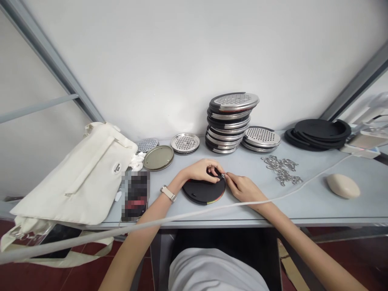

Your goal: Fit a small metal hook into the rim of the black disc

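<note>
At the left, a white bag (75, 182) leans on the table (242, 212), with olive-green discs (158, 157) to its right and a perforated metal disc (185, 142) farther right, near the wall. In the middle, the left hand (204, 169) comes over the left side of a black disc (200, 193), fingers curled and closed on its far right part. The black disc lies flat near the table's front edge; being round, it shows no long axis. A small metal clip (224, 176) sits at its right rim, between the two hands: just right of the left fingertips, and at the left tip of the right hand (244, 188), whose thumb and forefinger pinch it. The right hand is thus the nearer; the clip's own axis is too small to tell. Beyond stands a tall stack of graters (228, 131); farther right lie loose metal clips (281, 169).
</note>
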A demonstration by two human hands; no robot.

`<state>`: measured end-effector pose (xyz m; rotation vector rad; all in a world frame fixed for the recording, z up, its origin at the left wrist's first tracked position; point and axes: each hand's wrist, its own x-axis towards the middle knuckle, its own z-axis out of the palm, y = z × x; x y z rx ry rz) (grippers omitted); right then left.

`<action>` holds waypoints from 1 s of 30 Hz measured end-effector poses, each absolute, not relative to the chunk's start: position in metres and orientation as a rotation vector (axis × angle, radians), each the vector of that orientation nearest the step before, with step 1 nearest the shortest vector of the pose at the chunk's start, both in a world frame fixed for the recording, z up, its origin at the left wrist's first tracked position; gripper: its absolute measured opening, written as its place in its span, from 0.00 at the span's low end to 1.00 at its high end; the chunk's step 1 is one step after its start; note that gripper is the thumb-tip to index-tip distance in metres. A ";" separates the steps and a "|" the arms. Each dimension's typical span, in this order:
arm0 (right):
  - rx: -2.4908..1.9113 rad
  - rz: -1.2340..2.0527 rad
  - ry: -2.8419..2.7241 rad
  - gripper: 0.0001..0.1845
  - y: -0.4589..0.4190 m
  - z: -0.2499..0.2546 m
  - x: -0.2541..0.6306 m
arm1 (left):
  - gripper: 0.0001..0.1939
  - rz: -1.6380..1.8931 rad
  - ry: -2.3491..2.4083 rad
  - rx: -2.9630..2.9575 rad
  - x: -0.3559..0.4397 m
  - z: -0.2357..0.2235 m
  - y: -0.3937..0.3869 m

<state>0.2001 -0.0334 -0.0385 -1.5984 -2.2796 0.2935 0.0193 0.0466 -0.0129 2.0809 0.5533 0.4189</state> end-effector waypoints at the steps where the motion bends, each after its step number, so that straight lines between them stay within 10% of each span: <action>1: -1.606 0.280 -2.274 0.20 -0.033 -0.039 0.199 | 0.16 0.420 0.561 2.076 0.019 -0.013 0.046; 30: -1.628 0.228 -2.308 0.18 -0.034 -0.040 0.198 | 0.17 0.452 0.514 1.993 0.020 -0.015 0.048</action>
